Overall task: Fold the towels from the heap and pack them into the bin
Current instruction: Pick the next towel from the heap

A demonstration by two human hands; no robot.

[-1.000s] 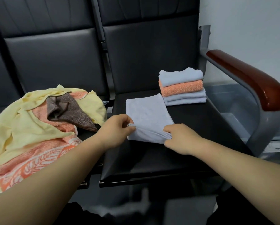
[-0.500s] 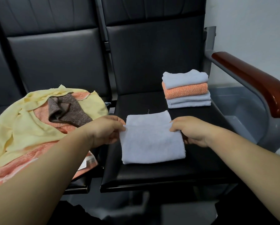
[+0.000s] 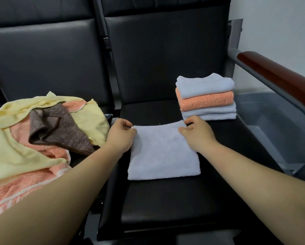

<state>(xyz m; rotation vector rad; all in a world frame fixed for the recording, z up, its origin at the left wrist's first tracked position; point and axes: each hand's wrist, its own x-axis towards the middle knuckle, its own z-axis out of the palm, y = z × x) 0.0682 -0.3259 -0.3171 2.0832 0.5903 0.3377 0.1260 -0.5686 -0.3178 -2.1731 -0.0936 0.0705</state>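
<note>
left grip [image 3: 120, 137] and right grip [image 3: 195, 134] each pinch a far corner of the towel [image 3: 164, 156]: square its edges, then press flat.

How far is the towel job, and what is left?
Done: a stack of folded towels sits at the back of the seat. In hand: the left hand and right hand hold the far corners of a light blue towel, already folded flat. Left: the heap on the next seat is unfolded, and no towel shows in the bin.
</note>
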